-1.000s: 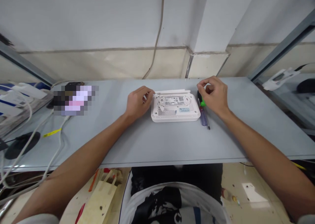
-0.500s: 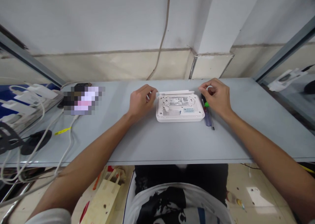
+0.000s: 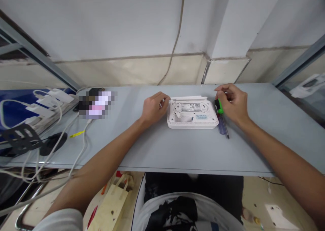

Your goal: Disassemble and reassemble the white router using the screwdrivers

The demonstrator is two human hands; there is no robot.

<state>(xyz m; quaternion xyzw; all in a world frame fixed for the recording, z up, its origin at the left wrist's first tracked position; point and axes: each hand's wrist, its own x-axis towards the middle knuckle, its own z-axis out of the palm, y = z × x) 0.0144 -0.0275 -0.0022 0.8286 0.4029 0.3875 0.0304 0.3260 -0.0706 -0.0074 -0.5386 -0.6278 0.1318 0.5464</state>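
A white router (image 3: 210, 122) lies bottom up on the table, its label (image 3: 190, 107) and vent holes facing me. A slim white antenna (image 3: 189, 98) runs along its far edge. My left hand (image 3: 155, 107) is at the router's far left corner, fingers curled and tips close together by the antenna's end; what they hold, if anything, is hidden. My right hand (image 3: 235, 102) is beside the far right corner, thumb and fingers bent inward, their grip unclear. Just under it lie a screwdriver with a green and black handle (image 3: 220, 106) and one with a purplish clear handle (image 3: 221, 126).
On the left lie a blurred-out phone (image 3: 100, 104), a power strip with white chargers (image 3: 42, 109), a black stand (image 3: 54, 143) and white cables (image 3: 82, 146). A wall (image 3: 122, 70) stands behind the table. A paper bag (image 3: 111, 200) is on the floor below.
The view has shifted a little left, so everything sits further right in the picture. More of the green screwdriver handle shows beside my right hand. The router has not visibly moved on the table.
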